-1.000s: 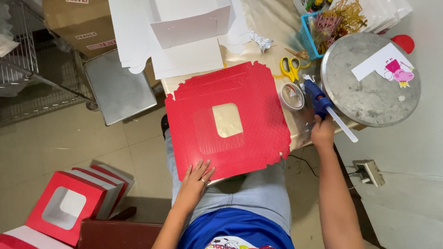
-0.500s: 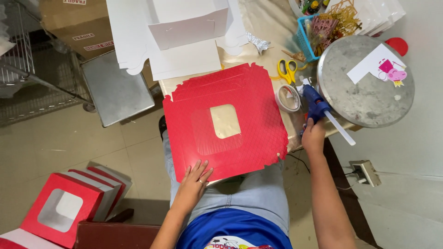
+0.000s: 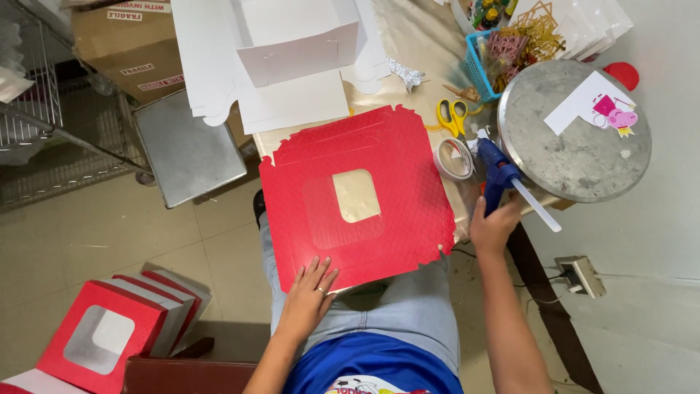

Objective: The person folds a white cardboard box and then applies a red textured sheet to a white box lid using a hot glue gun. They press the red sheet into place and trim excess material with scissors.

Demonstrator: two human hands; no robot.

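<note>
Cardboard sheet (image 3: 355, 199), red, flat, w/ clear square window, on table edge over the lap; same spot as a sec ago. Round metal tray (image 3: 576, 131) to the right, unmoved. Left hand (image 3: 308, 295), fingers spread, palm flat, still pressing the sheet's near edge. Right hand (image 3: 493, 228) clenched on blue glue gun (image 3: 499, 175) at the tray; grip has crept up the handle, i.e. gun now firmly in hand. Tape roll (image 3: 455, 157) and scissors (image 3: 452, 117) alongside, untouched.

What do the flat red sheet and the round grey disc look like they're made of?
Red sheet: likely embossed card, matte with a faint diamond pattern, die-cut edges and a clear, seemingly plastic window. Round disc: probably metal, dull grey and blotchy, perhaps aluminium.
</note>
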